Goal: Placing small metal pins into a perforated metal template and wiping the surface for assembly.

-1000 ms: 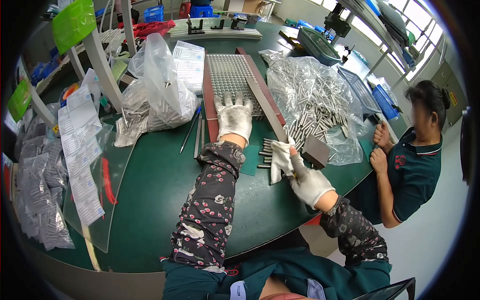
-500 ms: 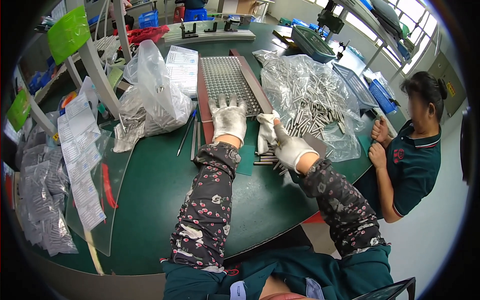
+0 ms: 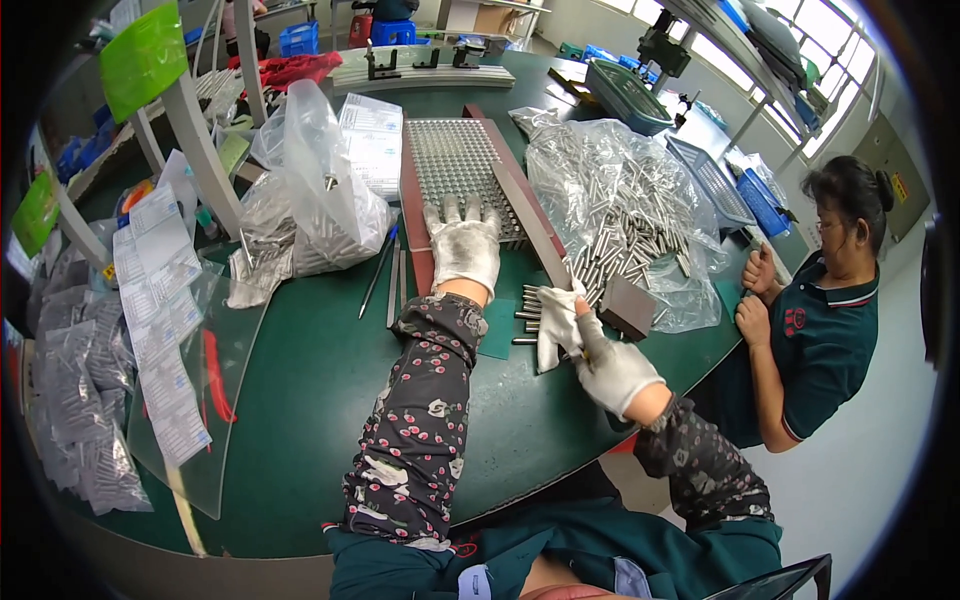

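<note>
My left hand (image 3: 465,248), in a white work glove smudged grey, lies flat with fingers spread on the near end of a metal plate (image 3: 455,150) covered with rows of small round cells. A reddish-brown frame (image 3: 415,200) borders the plate. My gloved right hand (image 3: 618,372) is closed on a bunched white cloth (image 3: 556,325). The near end of a long flat metal strip (image 3: 530,225) meets this cloth; the fingers' hold there is partly hidden. Several short metal rods (image 3: 530,315) lie beside the cloth. A dark block (image 3: 628,306) stands by my right hand.
An opened plastic bag of loose metal pins (image 3: 620,240) spreads at the right, near a co-worker (image 3: 830,310). Left of the plate are a pen (image 3: 375,275), metal bars (image 3: 397,290), a filled plastic bag (image 3: 325,200) and printed sheets (image 3: 155,330). Baskets (image 3: 712,180) stand behind.
My right hand has moved nearer to me and right, with the cloth and the metal strip's near end. The dark block is now more exposed. My left hand stays flat on the plate.
</note>
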A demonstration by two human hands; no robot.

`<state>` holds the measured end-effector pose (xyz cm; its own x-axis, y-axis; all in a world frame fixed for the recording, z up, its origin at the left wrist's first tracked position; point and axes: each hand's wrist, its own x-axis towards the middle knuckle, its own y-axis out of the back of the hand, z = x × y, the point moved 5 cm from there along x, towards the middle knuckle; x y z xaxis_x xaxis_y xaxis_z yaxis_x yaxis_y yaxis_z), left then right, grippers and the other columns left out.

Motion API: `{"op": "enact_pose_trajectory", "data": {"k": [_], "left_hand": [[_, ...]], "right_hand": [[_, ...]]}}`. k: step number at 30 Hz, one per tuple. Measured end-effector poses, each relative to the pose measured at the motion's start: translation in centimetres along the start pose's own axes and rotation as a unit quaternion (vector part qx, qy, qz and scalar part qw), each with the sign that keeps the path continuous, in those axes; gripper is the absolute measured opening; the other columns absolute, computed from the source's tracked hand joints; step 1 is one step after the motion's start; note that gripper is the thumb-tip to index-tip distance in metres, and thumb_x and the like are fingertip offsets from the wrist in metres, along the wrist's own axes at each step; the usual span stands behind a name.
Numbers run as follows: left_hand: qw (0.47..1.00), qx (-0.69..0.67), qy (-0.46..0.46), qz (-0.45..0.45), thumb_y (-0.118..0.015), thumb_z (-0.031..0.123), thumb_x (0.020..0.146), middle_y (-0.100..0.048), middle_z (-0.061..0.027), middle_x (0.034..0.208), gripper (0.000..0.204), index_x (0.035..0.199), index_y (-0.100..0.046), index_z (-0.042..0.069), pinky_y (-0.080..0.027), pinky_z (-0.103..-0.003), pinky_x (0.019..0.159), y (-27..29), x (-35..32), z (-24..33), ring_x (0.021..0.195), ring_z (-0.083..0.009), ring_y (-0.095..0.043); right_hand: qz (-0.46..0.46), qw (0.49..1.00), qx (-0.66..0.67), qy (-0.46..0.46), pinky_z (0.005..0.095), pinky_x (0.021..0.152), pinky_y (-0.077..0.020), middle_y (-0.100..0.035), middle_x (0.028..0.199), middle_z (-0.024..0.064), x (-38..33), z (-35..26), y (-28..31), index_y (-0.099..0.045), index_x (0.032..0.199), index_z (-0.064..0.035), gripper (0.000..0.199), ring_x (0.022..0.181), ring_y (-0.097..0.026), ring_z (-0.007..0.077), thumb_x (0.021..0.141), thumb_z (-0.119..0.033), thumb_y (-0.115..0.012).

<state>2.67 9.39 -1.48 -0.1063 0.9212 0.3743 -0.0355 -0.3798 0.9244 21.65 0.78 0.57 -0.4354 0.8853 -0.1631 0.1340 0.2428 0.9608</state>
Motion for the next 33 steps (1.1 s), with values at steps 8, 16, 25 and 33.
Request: {"op": "enact_pose_trajectory", "data": {"k": [8, 16, 25, 33], "left_hand": [[1.0, -0.016, 0.015, -0.01, -0.071, 0.018, 0.062, -0.042, -0.0077, 0.132, 0.055, 0.115, -0.055, 0.017, -0.017, -0.054, 0.103, -1.1, 0.5, -0.5, 0.125, -0.0327, -0.033], [1.0, -0.004, 0.015, -0.016, -0.041, 0.018, 0.085, -0.042, -0.0065, 0.133, 0.034, 0.117, -0.053, 0.015, -0.017, -0.053, 0.104, -0.4, 0.1, -0.4, 0.126, -0.0309, -0.033], [1.0, -0.024, 0.005, -0.019, -0.052, 0.014, 0.079, -0.042, -0.0079, 0.132, 0.038, 0.117, -0.052, 0.015, -0.017, -0.053, 0.103, 0.1, 0.3, -0.3, 0.125, -0.0318, -0.033], [0.999, -0.038, 0.01, 0.011, -0.062, 0.017, 0.072, -0.044, -0.0075, 0.131, 0.042, 0.113, -0.055, 0.015, -0.018, -0.052, 0.103, -0.7, 0.6, -0.5, 0.125, -0.0319, -0.034]], "right_hand": [[-0.023, 0.999, 0.025, -0.011, 0.0481, 0.068, -0.0456, -0.059, 0.076, 0.0282, -0.6, -0.2, 0.1, -0.011, 0.138, -0.0043, 0.07, 0.071, -0.058, 0.0421, 0.079, -0.017, -0.047], [0.007, 1.0, -0.007, 0.002, 0.0474, 0.07, -0.0455, -0.059, 0.08, 0.029, 2.7, -0.6, 0.5, -0.011, 0.139, -0.007, 0.068, 0.074, -0.058, 0.0424, 0.081, -0.019, -0.045], [-0.03, 0.999, -0.024, -0.036, 0.0476, 0.07, -0.0443, -0.059, 0.082, 0.0273, 4.6, -0.8, 1.4, -0.007, 0.139, -0.0073, 0.068, 0.076, -0.057, 0.0423, 0.083, -0.021, -0.043], [-0.01, 0.999, -0.014, -0.028, 0.0478, 0.065, -0.0445, -0.059, 0.077, 0.0272, 5.5, -1.6, 0.9, -0.011, 0.139, -0.0081, 0.067, 0.072, -0.058, 0.0419, 0.081, -0.017, -0.044]]}}
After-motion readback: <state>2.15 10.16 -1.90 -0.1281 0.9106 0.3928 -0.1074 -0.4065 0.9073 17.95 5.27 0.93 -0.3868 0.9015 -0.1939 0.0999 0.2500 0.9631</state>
